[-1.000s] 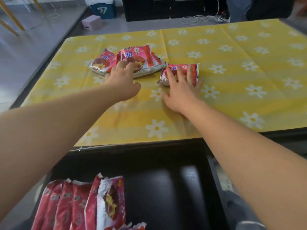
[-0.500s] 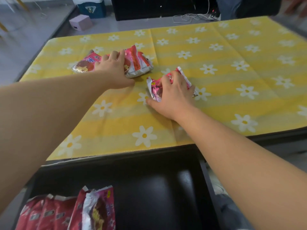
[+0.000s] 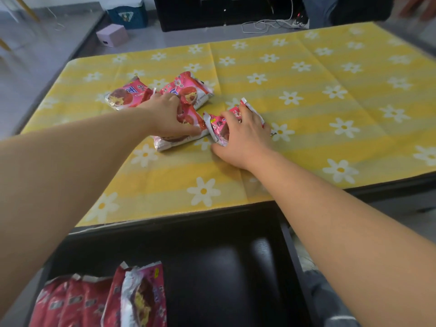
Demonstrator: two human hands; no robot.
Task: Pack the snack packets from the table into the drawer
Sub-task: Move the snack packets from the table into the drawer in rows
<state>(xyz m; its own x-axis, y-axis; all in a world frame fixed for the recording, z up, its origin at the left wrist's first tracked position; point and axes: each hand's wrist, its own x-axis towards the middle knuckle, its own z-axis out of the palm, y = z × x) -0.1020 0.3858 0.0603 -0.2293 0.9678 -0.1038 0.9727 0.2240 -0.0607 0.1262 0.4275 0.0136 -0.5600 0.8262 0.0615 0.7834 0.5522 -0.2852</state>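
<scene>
Several red and pink snack packets lie on the yellow flowered tablecloth [image 3: 306,128]. My left hand [image 3: 168,118] grips one packet [image 3: 181,138] near the middle of the table. My right hand [image 3: 243,135] grips another packet [image 3: 218,125] right beside it, its edge lifted. Two more packets stay behind: one at the far left [image 3: 125,96] and one beside it [image 3: 188,89]. Below the table edge the black drawer [image 3: 212,267] stands open, with a row of packets [image 3: 99,298] upright at its left side.
A pink box [image 3: 112,38] and a blue basket [image 3: 128,16] sit on the floor beyond the table's far left corner. Dark furniture and white cables [image 3: 266,24] are behind the table. The right part of the drawer floor is bare black.
My left hand has pulled one packet out of the pile toward the table's front. My right hand has gone from lying flat on its packet to gripping it and tilting it up.
</scene>
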